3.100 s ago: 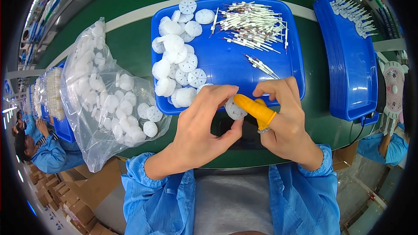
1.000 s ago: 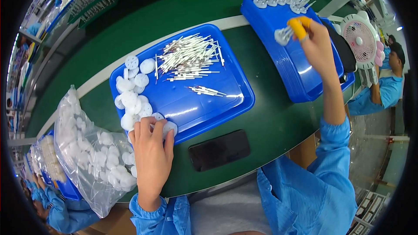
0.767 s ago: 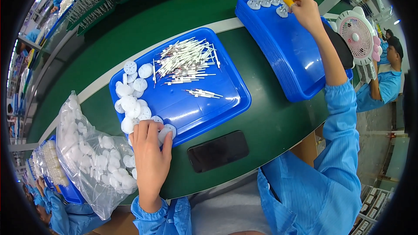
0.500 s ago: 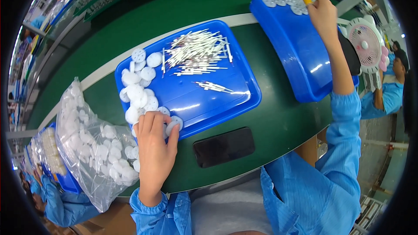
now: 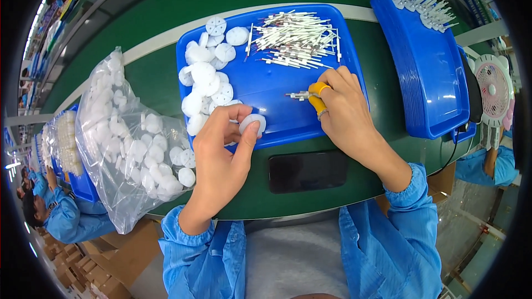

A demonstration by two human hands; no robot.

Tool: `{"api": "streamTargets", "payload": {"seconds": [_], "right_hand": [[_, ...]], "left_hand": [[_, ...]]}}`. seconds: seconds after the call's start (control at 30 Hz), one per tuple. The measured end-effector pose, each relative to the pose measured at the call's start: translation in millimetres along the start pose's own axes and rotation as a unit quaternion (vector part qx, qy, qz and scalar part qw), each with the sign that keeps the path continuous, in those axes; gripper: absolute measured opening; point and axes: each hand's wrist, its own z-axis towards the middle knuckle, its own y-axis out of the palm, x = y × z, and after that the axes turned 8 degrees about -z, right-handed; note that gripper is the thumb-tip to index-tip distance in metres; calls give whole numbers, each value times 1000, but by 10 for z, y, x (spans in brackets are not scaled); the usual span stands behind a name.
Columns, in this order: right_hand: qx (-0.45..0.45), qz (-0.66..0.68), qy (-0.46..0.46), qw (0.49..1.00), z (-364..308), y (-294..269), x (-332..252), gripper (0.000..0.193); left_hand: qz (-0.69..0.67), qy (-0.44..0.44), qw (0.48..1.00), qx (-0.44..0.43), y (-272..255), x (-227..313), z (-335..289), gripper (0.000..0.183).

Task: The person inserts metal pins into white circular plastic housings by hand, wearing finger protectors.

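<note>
Head: disc (image 5: 254, 117) in left hand (image 5: 221, 152)

Open surface (image 5: 384, 91) separates the blue tray (image 5: 257, 86) from the tray stack (image 5: 435, 72); a phone (image 5: 307, 171) obstructs the near side; a bag (image 5: 114, 195), perhaps touching the tray, blocks the left.

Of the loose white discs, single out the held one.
The disc pinched by the left hand; the others lie in the middle tray or the bag, none held.
</note>
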Motion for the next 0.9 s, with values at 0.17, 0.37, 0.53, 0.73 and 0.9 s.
{"api": "streamTargets", "payload": {"seconds": [0.17, 0.37, 0.53, 0.73, 0.9], "right_hand": [[24, 110, 10, 994, -117, -103, -91, 27], [14, 306, -72, 949, -229, -200, -382, 35], [4, 293, -75, 953, -247, -136, -375, 36], [-2, 272, -56, 961, -233, -121, -334, 44], [-15, 262, -42, 964, -225, -119, -318, 49]], "left_hand": [[-99, -55, 994, 9, 32, 0, -15, 23], [-92, -7, 996, -12, 127, -28, -31, 20], [-20, 77, 997, -17, 147, -35, -16, 20], [71, 121, 990, -32, 157, 3, -10, 21], [76, 73, 994, -20, 155, 54, -47, 19]]}}
